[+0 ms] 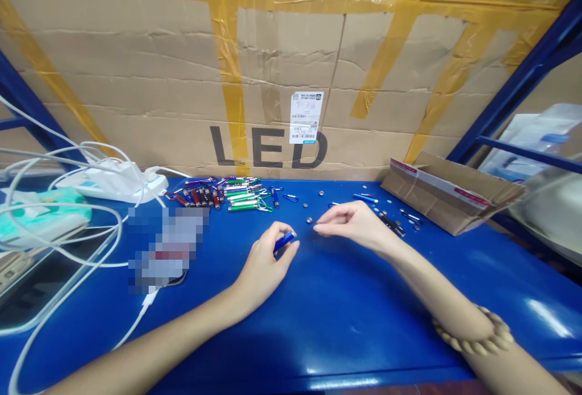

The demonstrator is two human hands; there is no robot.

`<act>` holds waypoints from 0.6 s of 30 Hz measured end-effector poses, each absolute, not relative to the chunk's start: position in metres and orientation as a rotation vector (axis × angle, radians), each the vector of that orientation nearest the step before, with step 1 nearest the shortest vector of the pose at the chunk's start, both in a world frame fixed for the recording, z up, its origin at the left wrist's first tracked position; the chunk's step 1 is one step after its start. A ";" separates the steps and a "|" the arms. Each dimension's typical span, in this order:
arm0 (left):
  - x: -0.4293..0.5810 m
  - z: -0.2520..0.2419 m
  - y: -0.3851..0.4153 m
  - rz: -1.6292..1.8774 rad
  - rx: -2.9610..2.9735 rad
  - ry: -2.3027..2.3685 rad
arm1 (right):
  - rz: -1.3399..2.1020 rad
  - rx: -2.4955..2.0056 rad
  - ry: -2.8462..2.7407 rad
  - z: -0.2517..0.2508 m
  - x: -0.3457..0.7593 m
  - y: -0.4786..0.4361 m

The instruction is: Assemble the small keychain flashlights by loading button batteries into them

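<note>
My left hand (262, 260) is closed around a small blue metal tube (284, 241), which looks like a mini flashlight body; one end pokes out between thumb and index finger. To its right, my right hand (353, 222) is held in a pinch just above the table, and whatever its fingertips hold is too small to make out. Beside those fingertips lies a silver button cell (309, 220), with another button cell (321, 193) farther back. A blue flashlight piece (366, 198) and several black parts (391, 224) lie behind and beyond my right hand.
Mini flashlights with carabiner clips (243, 198) are piled at the back. A cardboard tray (436, 195) stands at the right. White cables, a power strip (116, 181) and a pixelated phone (170, 249) occupy the left. A big LED carton (182, 79) walls off the blue table (345, 322).
</note>
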State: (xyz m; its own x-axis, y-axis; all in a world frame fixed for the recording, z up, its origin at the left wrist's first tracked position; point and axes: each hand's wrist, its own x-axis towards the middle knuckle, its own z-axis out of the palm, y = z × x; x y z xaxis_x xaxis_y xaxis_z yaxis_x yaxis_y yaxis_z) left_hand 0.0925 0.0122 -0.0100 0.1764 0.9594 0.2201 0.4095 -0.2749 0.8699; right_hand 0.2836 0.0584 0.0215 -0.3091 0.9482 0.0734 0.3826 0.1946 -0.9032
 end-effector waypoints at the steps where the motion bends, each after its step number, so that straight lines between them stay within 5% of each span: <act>1: 0.093 -0.009 0.012 1.045 1.814 1.296 | 1.155 -1.209 -1.742 0.022 0.278 0.054; 18: 0.088 -0.007 0.008 1.022 2.060 1.189 | 1.112 -1.064 -1.738 0.012 0.257 0.039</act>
